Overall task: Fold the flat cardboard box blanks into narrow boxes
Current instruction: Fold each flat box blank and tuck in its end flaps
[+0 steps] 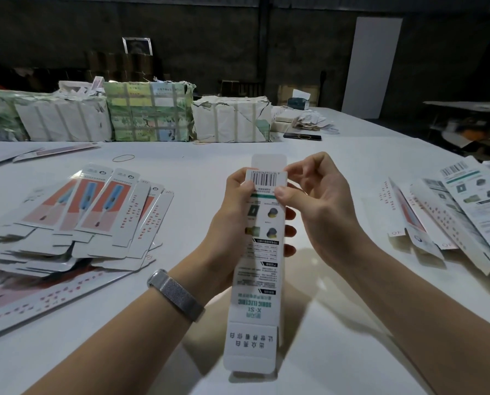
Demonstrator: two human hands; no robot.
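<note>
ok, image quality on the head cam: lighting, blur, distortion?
Head view: dim room, dark back wall, white table evenly lit with soft shadows under the arms; barcode on the held box is sharp, its near end flap motion-blurred; wide-angle bowing stretches the side stacks of blanks; left hand and right hand are crisp; no glare.

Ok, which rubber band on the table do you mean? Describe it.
Start at the row of strapped paper bundles across the white table. Just before them, left of centre, lies the tan rubber band loop, alone on bare tabletop, beyond the pink-printed blanks.
</note>
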